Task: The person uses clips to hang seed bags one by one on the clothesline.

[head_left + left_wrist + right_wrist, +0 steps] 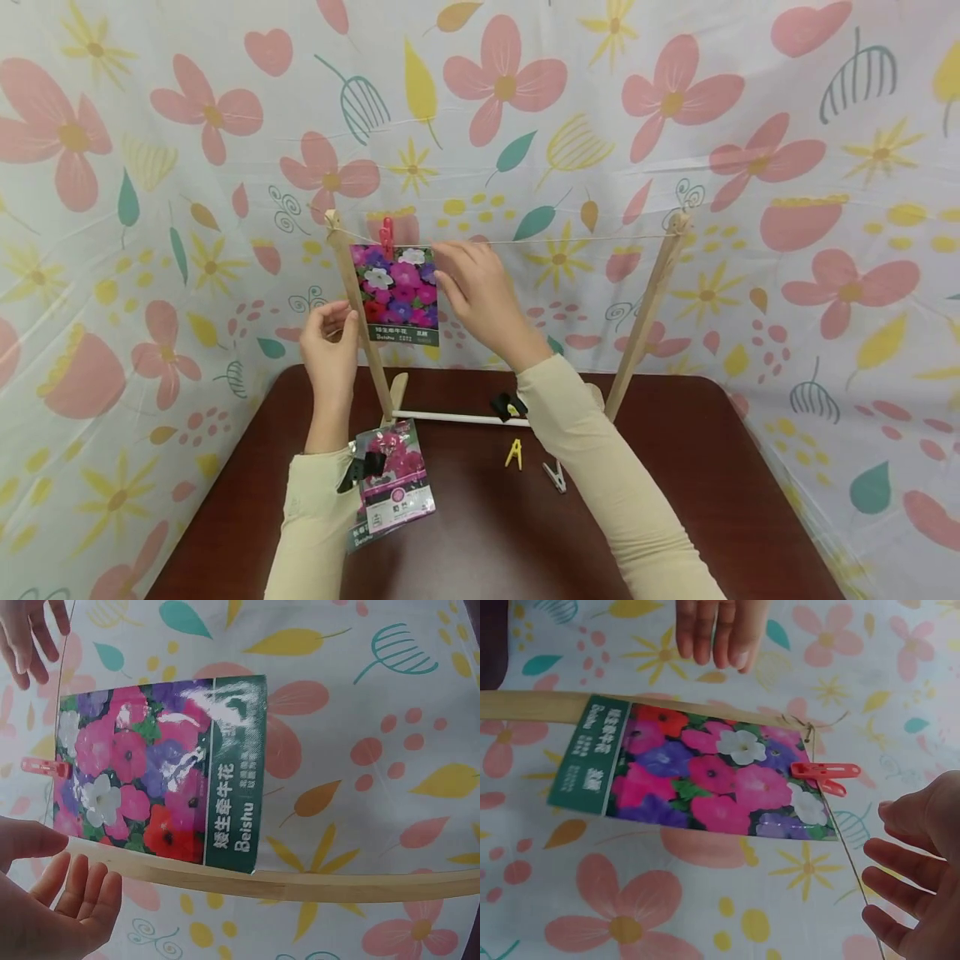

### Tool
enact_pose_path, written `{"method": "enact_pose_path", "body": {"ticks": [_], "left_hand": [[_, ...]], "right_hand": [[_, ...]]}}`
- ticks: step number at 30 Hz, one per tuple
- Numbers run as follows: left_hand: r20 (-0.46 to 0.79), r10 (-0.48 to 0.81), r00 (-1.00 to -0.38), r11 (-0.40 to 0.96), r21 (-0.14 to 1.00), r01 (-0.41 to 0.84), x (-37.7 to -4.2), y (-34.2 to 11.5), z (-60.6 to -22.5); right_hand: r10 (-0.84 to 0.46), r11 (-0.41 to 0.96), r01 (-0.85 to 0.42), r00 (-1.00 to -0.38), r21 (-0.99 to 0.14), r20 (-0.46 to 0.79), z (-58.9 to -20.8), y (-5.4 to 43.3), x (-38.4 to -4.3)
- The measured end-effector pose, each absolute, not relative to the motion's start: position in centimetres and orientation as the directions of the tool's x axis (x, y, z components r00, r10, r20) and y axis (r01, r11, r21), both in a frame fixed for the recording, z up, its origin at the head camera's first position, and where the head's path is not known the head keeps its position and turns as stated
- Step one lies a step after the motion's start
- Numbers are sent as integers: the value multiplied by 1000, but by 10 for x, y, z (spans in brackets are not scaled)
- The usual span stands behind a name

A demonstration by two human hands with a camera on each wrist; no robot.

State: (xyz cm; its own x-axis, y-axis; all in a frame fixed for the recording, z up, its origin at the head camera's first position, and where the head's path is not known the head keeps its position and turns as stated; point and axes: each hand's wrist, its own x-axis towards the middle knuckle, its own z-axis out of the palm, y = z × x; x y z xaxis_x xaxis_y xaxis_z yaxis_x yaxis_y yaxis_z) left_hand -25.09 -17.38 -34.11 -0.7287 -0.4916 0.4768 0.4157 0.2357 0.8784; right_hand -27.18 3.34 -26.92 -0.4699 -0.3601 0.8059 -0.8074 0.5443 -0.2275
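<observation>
Hanging from a red clip (387, 239) left of centre, the flower packet (401, 292) seems light, slick, bendable, best pinched by its edges; left hand (332, 340) and right hand (483, 292), fingers relaxed, hold nothing.

Looked forward and down from the head, farther back, over table (480, 525) and string (562, 240). Looked from each wrist, nearer and turned sideways opposite ways, at the flower packet (157, 772). Caught packet and clip (826, 771) in both.
</observation>
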Motion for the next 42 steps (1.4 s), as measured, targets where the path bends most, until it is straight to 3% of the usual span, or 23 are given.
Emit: {"method": "enact_pose_path", "body": {"ticks": [8,21,30,42], "left_hand": [[509,-509,-694,312,861,402,-215,-159,-337],[577,-475,-665,405,814,416,-179,-153,-350],[567,-475,-673,428,817,387,-174,-154,-373],[545,-480,-687,436,828,351,-178,-164,-419]], "right_hand": [[-287,504,-821,-452,-269,844,-296,55,-253],[-156,521,-766,-520,-377,840,-345,98,-223],[-93,558,-695,-595,-453,798,-374,130,-212],[-19,604,-623,-635,-498,772,-407,160,-202]]}}
